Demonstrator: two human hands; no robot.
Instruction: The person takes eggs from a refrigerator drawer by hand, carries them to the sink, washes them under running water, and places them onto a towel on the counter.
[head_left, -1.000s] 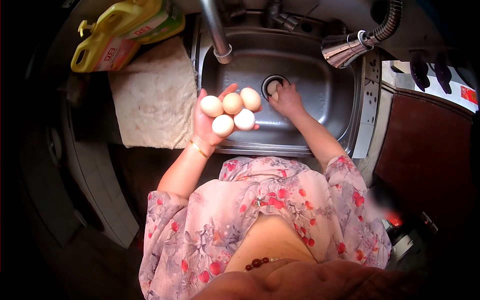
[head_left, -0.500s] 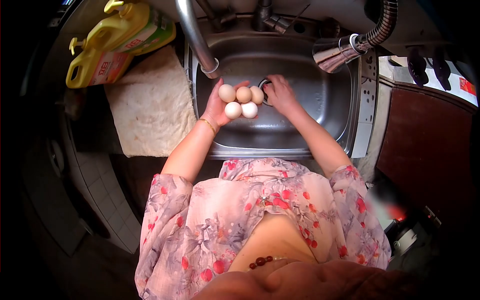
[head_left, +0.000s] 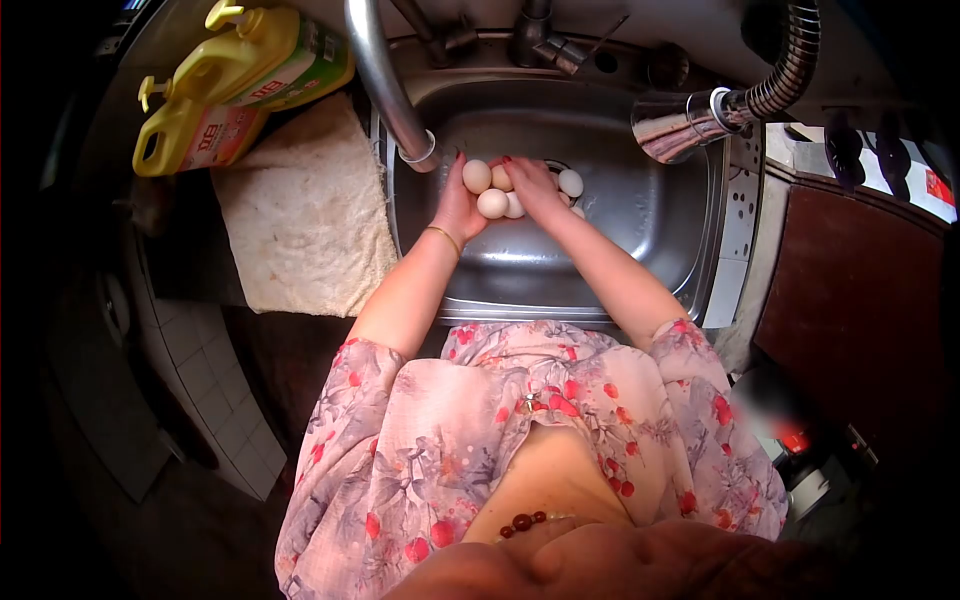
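Note:
Low over the metal sink (head_left: 500, 283), my left hand (head_left: 459, 208) cups several pale eggs (head_left: 491, 203) from the left. My right hand (head_left: 535, 188) lies palm down over the right part of this group, its fingers reaching over a tan egg and hiding some of the others. Just right of my right hand, a white egg (head_left: 570, 183) rests by the drain, with parts of other eggs showing beside my wrist. The drain is mostly covered.
A metal spout (head_left: 385, 90) hangs over the sink's left side, a flexible sprayer (head_left: 680, 125) over its right. A beige cloth (head_left: 305, 215) lies left of the sink, below yellow pump bottles (head_left: 215, 135). A dark red panel (head_left: 850, 290) is at the right.
My left hand has moved right and lower into the sink with its eggs. My right hand has come from the drain onto those eggs, and a white egg beside the drain is now uncovered.

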